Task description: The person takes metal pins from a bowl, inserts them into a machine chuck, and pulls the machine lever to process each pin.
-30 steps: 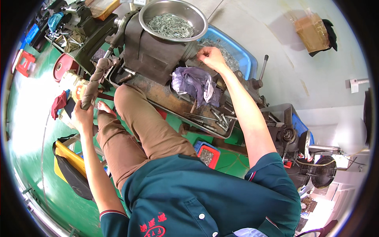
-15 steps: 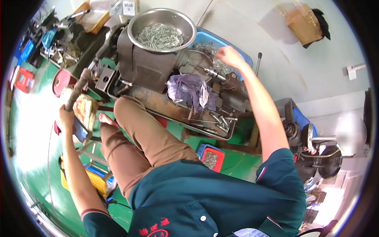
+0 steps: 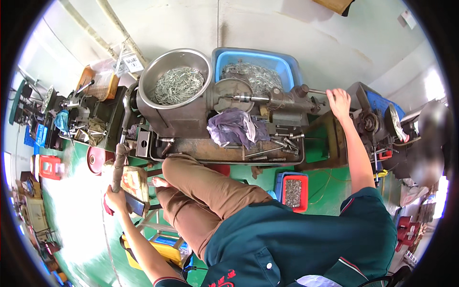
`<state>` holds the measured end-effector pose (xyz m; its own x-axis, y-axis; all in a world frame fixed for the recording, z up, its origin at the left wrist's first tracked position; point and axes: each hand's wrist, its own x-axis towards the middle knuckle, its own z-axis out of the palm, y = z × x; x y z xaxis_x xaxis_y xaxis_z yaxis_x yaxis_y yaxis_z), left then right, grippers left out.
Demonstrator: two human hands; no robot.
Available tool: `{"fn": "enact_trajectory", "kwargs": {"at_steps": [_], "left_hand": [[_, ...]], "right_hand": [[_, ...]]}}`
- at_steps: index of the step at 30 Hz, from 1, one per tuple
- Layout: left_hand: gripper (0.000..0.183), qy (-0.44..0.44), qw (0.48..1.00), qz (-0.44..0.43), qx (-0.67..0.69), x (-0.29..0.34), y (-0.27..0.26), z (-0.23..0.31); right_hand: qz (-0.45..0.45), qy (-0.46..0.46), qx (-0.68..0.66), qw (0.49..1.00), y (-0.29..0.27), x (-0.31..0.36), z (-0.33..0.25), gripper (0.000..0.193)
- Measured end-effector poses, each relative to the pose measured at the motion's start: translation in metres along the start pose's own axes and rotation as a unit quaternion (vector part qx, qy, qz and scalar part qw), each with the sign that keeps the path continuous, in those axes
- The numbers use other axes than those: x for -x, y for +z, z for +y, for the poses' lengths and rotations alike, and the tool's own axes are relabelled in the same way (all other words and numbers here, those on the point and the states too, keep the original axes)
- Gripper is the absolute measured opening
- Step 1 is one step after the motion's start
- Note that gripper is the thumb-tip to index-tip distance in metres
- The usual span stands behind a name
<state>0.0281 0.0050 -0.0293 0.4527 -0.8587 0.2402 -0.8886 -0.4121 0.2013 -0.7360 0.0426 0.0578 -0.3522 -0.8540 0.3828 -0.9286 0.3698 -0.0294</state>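
At the left, my left hand (image 3: pixel 116 198) is closed around the lower end of a long cloth-wrapped lever handle (image 3: pixel 120 162) beside a small bench lathe (image 3: pixel 177 126). My right hand (image 3: pixel 339 103) is at the far right, its fingers curled over the end of a thin metal lever (image 3: pixel 318 91) on the lathe's tailstock (image 3: pixel 289 99). A drill chuck (image 3: pixel 244 97) on the tailstock points left toward the round faceplate (image 3: pixel 224 90). Whether a workpiece sits between them is too small to tell. A purple rag (image 3: pixel 232 126) lies bunched in front of the faceplate.
A steel bowl (image 3: pixel 148 88) of small metal pins stands on the headstock. Behind the lathe is a blue basin (image 3: pixel 292 71) of similar parts. Loose tools (image 3: pixel 287 143) lie in the tray. A red bin (image 3: pixel 304 191) is on the green floor; another machine (image 3: pixel 370 124) stands right.
My right hand has moved from near the faceplate and basin out to the tailstock lever and closed on it. My left hand keeps its grip. The view has turned.
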Motion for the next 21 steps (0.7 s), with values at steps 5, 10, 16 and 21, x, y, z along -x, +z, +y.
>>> {"fn": "enact_trajectory", "kwargs": {"at_steps": [5, 10, 16, 21], "left_hand": [[0.026, -0.015, 0.999, -0.024, 0.022, 0.001, -0.01, 0.009], [0.025, -0.005, 0.999, -0.024, 0.035, 0.001, -0.014, 0.015], [0.026, -0.007, 0.999, -0.029, 0.029, 0.0, -0.016, 0.019], [0.047, -0.005, 0.998, -0.053, 0.03, -0.011, 0.013, -0.008]], "right_hand": [[-0.018, 0.0, 0.032, 0.999, -0.035, 0.038, -0.016, 0.045], [-0.011, 0.015, 0.042, 0.999, -0.032, 0.047, -0.018, 0.047], [0.001, 0.012, 0.056, 0.998, -0.032, 0.049, -0.021, 0.048], [-0.075, 0.081, 0.062, 0.992, -0.051, 0.047, -0.028, 0.053]]}}
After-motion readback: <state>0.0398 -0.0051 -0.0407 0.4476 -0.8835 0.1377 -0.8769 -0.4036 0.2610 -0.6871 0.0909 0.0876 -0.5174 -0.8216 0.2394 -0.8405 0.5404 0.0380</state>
